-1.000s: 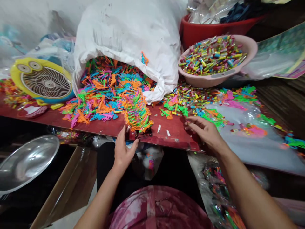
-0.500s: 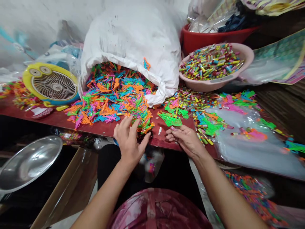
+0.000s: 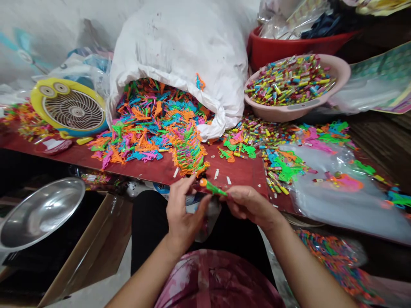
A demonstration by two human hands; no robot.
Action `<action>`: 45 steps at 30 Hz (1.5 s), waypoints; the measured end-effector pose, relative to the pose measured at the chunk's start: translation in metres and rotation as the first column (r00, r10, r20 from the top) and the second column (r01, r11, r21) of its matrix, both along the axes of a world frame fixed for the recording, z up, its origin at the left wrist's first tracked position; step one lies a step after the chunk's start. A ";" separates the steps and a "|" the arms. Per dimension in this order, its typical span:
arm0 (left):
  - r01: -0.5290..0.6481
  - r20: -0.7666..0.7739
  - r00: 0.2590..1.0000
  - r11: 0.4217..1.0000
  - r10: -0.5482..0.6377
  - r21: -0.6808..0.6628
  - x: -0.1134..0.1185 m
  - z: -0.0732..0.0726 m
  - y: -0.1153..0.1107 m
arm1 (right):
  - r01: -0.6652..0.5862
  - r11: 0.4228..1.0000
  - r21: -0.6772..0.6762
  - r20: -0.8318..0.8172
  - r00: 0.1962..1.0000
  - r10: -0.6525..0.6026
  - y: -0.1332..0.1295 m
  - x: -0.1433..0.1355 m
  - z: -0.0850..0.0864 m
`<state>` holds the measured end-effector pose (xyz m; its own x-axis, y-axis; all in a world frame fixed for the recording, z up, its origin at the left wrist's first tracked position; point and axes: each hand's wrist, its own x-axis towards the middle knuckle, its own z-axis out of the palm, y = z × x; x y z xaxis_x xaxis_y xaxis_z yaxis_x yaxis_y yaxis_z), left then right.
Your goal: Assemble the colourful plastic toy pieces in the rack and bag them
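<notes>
My right hand [image 3: 252, 205] pinches a small green plastic toy [image 3: 214, 188] with a round orange end, just off the table's front edge. My left hand [image 3: 184, 209] is beside the toy's orange end, its fingers apart and curved, with nothing visible in them. Behind the hands, a neat stack of nested toys [image 3: 189, 154] in green and orange runs back from the edge. Left of it, a loose heap of colourful plastic pieces [image 3: 141, 115] spills from a white sack [image 3: 180, 42]. A few green and orange pieces [image 3: 236, 150] lie right of the stack.
A pink basin [image 3: 298, 109] full of small candy-like tubes stands at the back right, before a red tub [image 3: 295, 47]. Plastic bags [image 3: 324, 192] cover the table's right side. At left are a yellow fan [image 3: 75, 110] and, lower down, a metal bowl [image 3: 41, 214].
My right hand has moved toward me, and a green toy with an orange end now shows in its fingers. My left hand has come closer to it. The larger green piece on the table is gone.
</notes>
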<state>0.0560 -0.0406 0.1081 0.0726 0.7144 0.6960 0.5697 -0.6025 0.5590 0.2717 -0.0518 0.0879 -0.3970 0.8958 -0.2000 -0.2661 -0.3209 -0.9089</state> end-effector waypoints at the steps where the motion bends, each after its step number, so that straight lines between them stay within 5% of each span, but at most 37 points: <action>1: 0.064 0.042 0.997 0.995 -0.061 -0.077 0.002 -0.002 -0.008 | -0.071 0.997 -0.010 -0.007 0.997 0.070 -0.004 -0.001 -0.002; 4: 0.262 0.135 0.962 0.937 -0.236 -0.232 0.002 -0.007 -0.020 | -0.185 0.983 0.011 0.035 0.982 0.185 -0.011 -0.007 -0.005; 7: 0.274 0.139 0.958 0.942 -0.250 -0.196 -0.003 -0.006 -0.017 | -0.149 0.959 0.240 0.267 0.960 0.083 -0.008 -0.012 0.000; 11: 0.210 -0.088 0.972 0.973 -0.218 -0.090 -0.006 0.004 -0.005 | -0.152 0.721 0.677 0.489 0.824 -0.286 -0.003 -0.017 0.012; 15: 0.205 -0.406 0.890 0.977 -0.209 -0.055 0.002 0.013 0.001 | -0.180 0.621 0.763 0.498 0.776 -0.386 0.000 -0.024 0.014; 19: 0.221 -0.437 0.877 0.975 -0.197 0.004 0.005 0.016 -0.002 | -0.117 0.631 0.767 0.461 0.784 -0.416 0.009 -0.024 0.006; 23: 0.013 -0.108 0.994 0.995 -0.002 0.099 -0.010 0.007 -0.003 | 0.210 0.770 0.603 0.374 0.777 -0.505 0.022 -0.017 -0.001; 27: -0.211 0.157 0.961 0.969 0.229 -0.127 -0.027 -0.022 0.017 | 0.430 0.801 0.416 0.292 0.771 -0.566 0.037 -0.018 -0.008; 33: -0.185 0.049 0.978 0.946 0.205 -0.265 -0.034 -0.062 0.042 | 0.411 0.784 0.465 0.358 0.723 -0.591 0.050 -0.030 -0.015; 40: -0.184 -0.099 0.982 0.937 0.161 -0.299 -0.032 -0.068 0.045 | 0.325 0.774 0.543 0.363 0.741 -0.565 0.054 -0.035 -0.022; 45: -0.181 -0.110 0.982 0.940 0.156 -0.289 -0.030 -0.072 0.045 | 0.238 0.714 0.659 0.391 0.702 -0.595 0.054 -0.037 -0.029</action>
